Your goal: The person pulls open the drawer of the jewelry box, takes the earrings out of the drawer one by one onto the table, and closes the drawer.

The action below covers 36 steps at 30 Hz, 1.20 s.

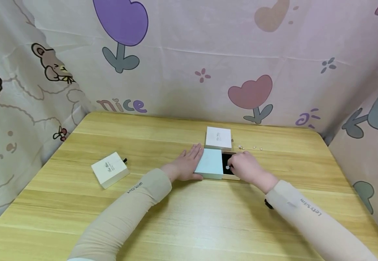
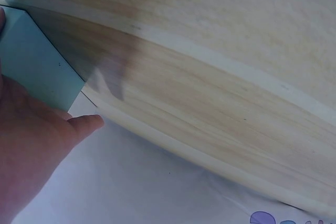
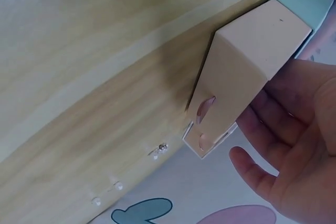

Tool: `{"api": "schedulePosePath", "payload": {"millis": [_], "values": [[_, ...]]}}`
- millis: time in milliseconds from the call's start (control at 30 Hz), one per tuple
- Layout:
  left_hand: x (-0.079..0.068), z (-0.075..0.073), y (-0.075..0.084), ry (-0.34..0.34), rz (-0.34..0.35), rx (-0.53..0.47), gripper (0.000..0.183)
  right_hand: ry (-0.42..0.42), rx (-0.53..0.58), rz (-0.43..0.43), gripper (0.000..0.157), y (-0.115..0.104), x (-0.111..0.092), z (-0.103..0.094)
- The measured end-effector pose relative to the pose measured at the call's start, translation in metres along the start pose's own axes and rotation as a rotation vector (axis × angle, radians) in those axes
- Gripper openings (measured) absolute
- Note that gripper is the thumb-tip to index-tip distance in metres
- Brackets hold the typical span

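Observation:
My left hand [image 1: 186, 166] lies flat against the left side of a mint-green box sleeve [image 1: 209, 162], fingers straight and thumb along its near edge. The box's drawer [image 1: 230, 177], dark inside, is pulled out to the right. Over the drawer, my right hand [image 1: 245, 166] has its fingers curled down inside. At its fingertips shows a small white earring [image 1: 227, 167], which it seems to pinch. The right wrist view shows the drawer's pinkish outer end with a ribbon pull tab [image 3: 206, 109]; the fingertips are hidden behind its wall.
A white box [image 1: 218, 137] stands right behind the mint one. Small pearly pieces of jewellery [image 1: 240, 147] lie to its right. Another white box [image 1: 110, 169] with a black tab sits at the left. A printed cloth [image 1: 182, 72] hangs behind the wooden table [image 1: 176, 232].

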State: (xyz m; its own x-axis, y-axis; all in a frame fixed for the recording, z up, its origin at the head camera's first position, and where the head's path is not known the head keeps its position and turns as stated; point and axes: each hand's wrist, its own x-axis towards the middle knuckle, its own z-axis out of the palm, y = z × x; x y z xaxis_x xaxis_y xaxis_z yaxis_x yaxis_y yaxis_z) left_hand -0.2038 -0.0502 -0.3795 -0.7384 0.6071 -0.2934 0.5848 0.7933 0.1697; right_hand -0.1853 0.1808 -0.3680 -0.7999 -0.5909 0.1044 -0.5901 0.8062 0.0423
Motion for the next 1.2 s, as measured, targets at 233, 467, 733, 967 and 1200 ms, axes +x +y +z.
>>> {"api": "schedulePosePath", "payload": {"millis": [233,467,733,967,1200], "values": [[0.0,0.0,-0.001,-0.001,-0.004,-0.006,0.099,0.05,-0.028,-0.017,0.012,0.0,0.003,0.006],[-0.001,-0.001,-0.001,-0.004,-0.005,-0.002,0.098,0.052,0.033,-0.024,0.018,0.001,0.006,0.003],[-0.002,-0.001,-0.001,0.004,-0.005,-0.007,0.098,-0.027,0.258,0.186,0.018,0.025,0.019,-0.028],[-0.001,0.0,-0.002,-0.001,-0.01,-0.005,0.099,-0.034,0.323,0.352,0.024,0.066,0.028,-0.035],[0.001,0.001,-0.001,-0.004,-0.003,0.008,0.099,-0.067,0.329,0.451,0.028,0.087,0.026,-0.019]]}}
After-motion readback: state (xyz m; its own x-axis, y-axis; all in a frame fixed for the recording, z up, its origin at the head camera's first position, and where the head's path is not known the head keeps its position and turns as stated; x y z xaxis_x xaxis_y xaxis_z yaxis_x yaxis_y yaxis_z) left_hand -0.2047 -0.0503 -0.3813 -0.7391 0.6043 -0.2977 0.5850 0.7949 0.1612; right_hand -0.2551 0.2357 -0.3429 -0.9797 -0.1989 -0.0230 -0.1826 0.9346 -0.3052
